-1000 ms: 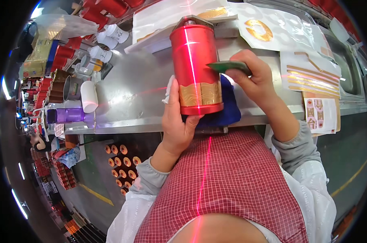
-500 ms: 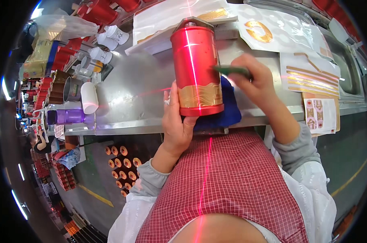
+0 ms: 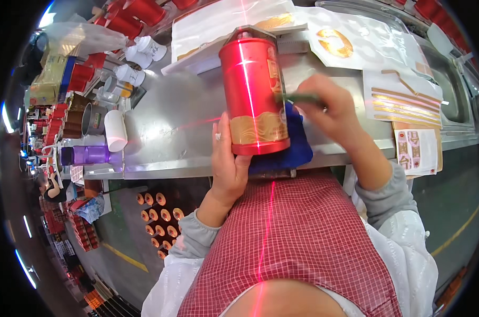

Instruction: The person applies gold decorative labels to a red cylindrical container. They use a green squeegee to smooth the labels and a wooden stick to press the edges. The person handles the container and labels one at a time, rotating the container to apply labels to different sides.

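A red cylindrical canister (image 3: 244, 90) with a gold wave-patterned band lies lengthwise in front of me, its far end by a dark angular metal plate (image 3: 244, 33). My left hand (image 3: 230, 153) is wrapped round its lower left side, thumb near the bottom rim and some fingers hidden behind. A gold-and-red label (image 3: 273, 74) shows on the canister's right side. In my right hand (image 3: 332, 108), closed, is a green-handled tool (image 3: 303, 98), its dark tip at the canister's right side; motion blur hides its kind. Under the canister's right side lies a blue cloth (image 3: 298, 142).
Sheets of gold decals (image 3: 337, 42) and gold strips (image 3: 406, 103) lie at the back and right of the metal table (image 3: 165, 127). White bottles (image 3: 150, 47), a white roll (image 3: 115, 130) and a purple bottle (image 3: 91, 155) stand at left. Red laser lines cross the canister.
The canister has turned, bringing the gold-and-red label on its right side into view, and its near end has shifted slightly left. My right hand with the tool has moved a little lower.
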`<state>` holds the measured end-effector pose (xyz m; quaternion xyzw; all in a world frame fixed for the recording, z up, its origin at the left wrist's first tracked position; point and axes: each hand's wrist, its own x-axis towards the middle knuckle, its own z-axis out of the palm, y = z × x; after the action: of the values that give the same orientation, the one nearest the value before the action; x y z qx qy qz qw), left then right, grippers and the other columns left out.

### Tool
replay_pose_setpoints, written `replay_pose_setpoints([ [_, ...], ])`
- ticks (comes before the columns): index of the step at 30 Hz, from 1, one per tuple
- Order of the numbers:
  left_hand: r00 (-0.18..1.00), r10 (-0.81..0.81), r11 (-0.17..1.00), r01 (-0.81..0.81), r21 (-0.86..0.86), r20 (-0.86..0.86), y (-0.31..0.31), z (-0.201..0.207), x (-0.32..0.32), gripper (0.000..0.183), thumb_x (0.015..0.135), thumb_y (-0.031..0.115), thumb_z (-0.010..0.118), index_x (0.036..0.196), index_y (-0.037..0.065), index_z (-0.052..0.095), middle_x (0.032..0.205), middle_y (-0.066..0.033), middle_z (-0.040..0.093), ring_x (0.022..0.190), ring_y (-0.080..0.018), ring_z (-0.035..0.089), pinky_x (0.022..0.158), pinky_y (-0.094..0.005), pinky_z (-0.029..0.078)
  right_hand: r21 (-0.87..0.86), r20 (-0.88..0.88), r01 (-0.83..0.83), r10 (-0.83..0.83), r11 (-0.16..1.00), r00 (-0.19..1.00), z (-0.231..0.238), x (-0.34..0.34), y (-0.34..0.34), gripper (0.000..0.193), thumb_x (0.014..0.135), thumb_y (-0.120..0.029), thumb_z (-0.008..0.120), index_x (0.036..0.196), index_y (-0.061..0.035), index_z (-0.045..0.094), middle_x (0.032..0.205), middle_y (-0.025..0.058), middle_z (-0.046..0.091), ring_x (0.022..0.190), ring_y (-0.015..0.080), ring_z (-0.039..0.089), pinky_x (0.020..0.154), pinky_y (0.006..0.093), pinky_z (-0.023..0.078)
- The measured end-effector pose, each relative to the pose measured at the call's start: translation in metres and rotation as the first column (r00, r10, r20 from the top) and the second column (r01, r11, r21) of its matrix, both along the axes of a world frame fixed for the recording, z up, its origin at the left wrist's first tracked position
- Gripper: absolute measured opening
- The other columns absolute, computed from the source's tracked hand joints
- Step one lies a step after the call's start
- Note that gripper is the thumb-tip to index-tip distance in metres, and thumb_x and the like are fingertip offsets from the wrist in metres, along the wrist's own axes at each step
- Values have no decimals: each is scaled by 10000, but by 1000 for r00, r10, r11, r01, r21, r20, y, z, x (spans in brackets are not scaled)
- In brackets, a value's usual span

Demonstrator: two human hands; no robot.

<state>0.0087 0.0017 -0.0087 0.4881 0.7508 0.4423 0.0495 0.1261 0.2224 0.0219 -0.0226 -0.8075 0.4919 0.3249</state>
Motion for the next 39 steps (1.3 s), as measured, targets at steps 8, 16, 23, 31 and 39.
replay_pose_setpoints([
  [8,1000,15,1000,-15,-13,-13,-1,-7,-2,819,985,576,339,1428,-112,304,1457,-257,384,1370,-339,365,1122,-406,262,128,-200,-88,113,988,973,3,2,-13,161,795,-91,705,943,-50,658,843,84,631,807,274,613,720,379,487],
  [16,997,-12,998,7,66,73,-2,-9,1,803,996,544,360,1449,-111,259,1465,-269,376,1360,-350,385,1108,-399,286,646,-91,383,-432,660,897,8,75,77,467,743,122,521,1171,-35,624,1271,198,589,1128,344,600,954,400,494],
  [23,996,-15,996,8,90,87,2,-5,2,803,994,536,382,1457,-106,247,1446,-258,408,1335,-326,420,1087,-388,318,757,339,265,-706,597,621,-15,132,193,265,791,-89,699,1055,-82,678,1391,139,503,1189,314,507,991,427,410],
  [31,996,-30,996,22,83,90,2,-3,2,823,985,554,382,1452,-110,253,1422,-275,425,1323,-348,433,1091,-391,314,681,-68,508,-645,527,761,-28,132,231,85,777,-87,728,827,-47,672,1068,118,653,1020,332,585,895,422,464],
  [39,954,-23,999,29,17,-298,-3,9,-14,809,946,520,488,1408,-124,327,1322,-294,495,1292,-457,430,1108,-555,242,257,196,255,-309,932,931,59,75,54,79,885,-95,629,852,-24,618,1234,112,544,971,150,512,705,237,396],
])
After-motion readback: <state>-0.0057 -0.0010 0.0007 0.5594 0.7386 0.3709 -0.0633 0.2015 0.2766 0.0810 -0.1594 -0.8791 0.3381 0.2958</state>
